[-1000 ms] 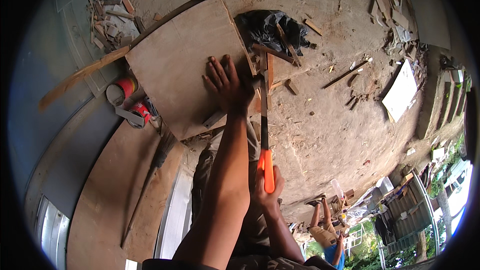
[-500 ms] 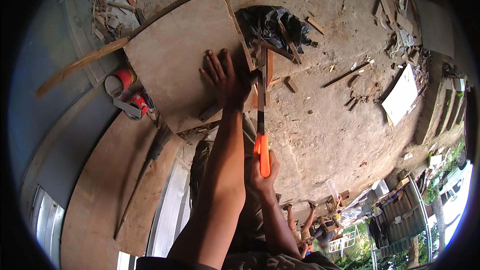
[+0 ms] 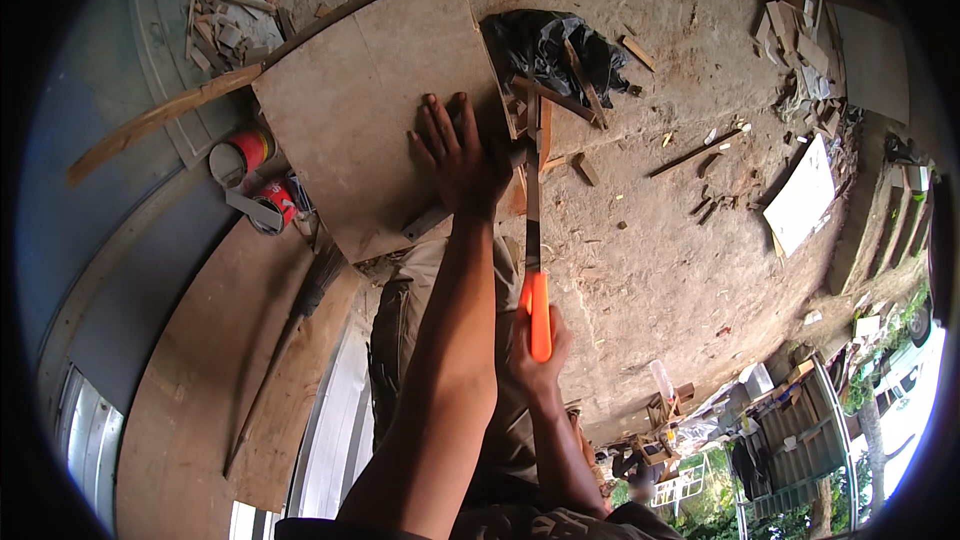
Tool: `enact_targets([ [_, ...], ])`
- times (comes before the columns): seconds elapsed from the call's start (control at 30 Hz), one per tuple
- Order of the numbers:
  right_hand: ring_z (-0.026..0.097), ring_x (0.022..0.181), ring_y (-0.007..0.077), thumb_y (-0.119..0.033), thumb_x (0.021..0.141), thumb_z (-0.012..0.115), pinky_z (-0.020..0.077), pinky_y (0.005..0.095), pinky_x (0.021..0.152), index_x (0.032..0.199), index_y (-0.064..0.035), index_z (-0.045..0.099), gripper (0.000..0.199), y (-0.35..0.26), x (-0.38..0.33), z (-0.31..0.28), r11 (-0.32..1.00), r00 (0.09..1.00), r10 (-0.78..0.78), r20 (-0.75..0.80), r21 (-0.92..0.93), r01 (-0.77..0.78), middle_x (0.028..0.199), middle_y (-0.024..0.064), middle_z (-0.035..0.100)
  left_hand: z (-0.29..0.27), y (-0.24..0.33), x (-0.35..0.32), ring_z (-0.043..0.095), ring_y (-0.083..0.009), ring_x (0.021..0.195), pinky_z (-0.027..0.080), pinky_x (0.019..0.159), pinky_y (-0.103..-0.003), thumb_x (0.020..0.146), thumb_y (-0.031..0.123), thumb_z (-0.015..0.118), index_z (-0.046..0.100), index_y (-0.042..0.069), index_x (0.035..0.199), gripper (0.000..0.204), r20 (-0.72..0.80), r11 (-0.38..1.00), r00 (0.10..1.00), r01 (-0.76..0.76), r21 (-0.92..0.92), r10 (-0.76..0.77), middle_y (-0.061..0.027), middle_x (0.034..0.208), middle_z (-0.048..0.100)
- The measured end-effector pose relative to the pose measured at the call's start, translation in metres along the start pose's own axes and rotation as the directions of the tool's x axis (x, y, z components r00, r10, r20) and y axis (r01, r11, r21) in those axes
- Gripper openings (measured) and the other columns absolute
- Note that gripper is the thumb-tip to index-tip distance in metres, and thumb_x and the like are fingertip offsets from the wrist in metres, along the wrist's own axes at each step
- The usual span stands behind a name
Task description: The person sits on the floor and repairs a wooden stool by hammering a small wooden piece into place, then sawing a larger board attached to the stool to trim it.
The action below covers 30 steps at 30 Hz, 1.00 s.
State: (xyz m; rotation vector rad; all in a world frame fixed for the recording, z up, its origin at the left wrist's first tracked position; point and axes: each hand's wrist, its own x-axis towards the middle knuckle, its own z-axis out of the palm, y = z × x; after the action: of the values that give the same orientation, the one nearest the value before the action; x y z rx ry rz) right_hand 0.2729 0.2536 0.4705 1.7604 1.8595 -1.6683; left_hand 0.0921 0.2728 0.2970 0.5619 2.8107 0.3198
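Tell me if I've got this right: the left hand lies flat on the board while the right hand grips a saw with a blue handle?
Not quite. The head view shows the saw has an orange handle, not blue. The rest holds: the left hand lies flat on the board, and the right hand grips the saw's handle.

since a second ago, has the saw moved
Cannot tell for sure: the camera shifted too. Against the flat board and left hand, the saw in the right hand lies about the same.

blocked: black bag (image 3: 560,45), scraps (ahead) | free: dirt floor (image 3: 680,260) right
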Motion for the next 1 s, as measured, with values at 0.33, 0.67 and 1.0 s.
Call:
enact_targets([
  [0.33,0.046,0.054,0.0110,-0.013,0.091,0.063,0.0404,0.0309,0.050,0.080,0.0002,0.052,0.020,-0.053,0.075,0.017,0.980,0.982,-0.178,-0.069,0.077,0.183,0.061,0.0085,0.053,0.012,-0.004,0.004,0.014,-0.0367,0.148,0.004,0.117,-0.059,0.091,0.050,0.049,0.031,0.009,0.149,0.074,-0.060,0.995,0.997,-0.038,0.096,0.044,-0.0238,0.158,0.016],
  [0.67,0.052,0.060,0.0120,-0.022,0.090,0.060,0.0434,0.0307,0.055,0.095,0.0066,0.062,0.029,0.015,-0.043,-0.010,0.992,0.991,-0.123,-0.046,-0.042,0.121,0.064,0.0067,0.054,0.000,0.001,0.002,0.014,-0.0368,0.148,0.005,0.117,-0.058,0.090,0.057,0.046,0.033,0.009,0.149,0.077,-0.076,0.999,0.997,-0.030,-0.016,0.029,-0.0245,0.158,0.016],
  [1.0,0.052,0.069,0.0087,-0.008,0.091,0.057,0.0436,0.0255,0.061,0.096,0.0054,0.060,0.015,-0.044,0.078,0.026,0.980,0.995,-0.085,-0.050,0.177,0.092,0.073,0.0061,0.057,0.016,-0.007,0.012,0.014,-0.0381,0.148,0.006,0.117,-0.059,0.084,0.066,0.052,0.028,0.009,0.151,0.091,-0.067,0.997,0.997,-0.033,0.076,0.038,-0.0244,0.158,0.014],
])
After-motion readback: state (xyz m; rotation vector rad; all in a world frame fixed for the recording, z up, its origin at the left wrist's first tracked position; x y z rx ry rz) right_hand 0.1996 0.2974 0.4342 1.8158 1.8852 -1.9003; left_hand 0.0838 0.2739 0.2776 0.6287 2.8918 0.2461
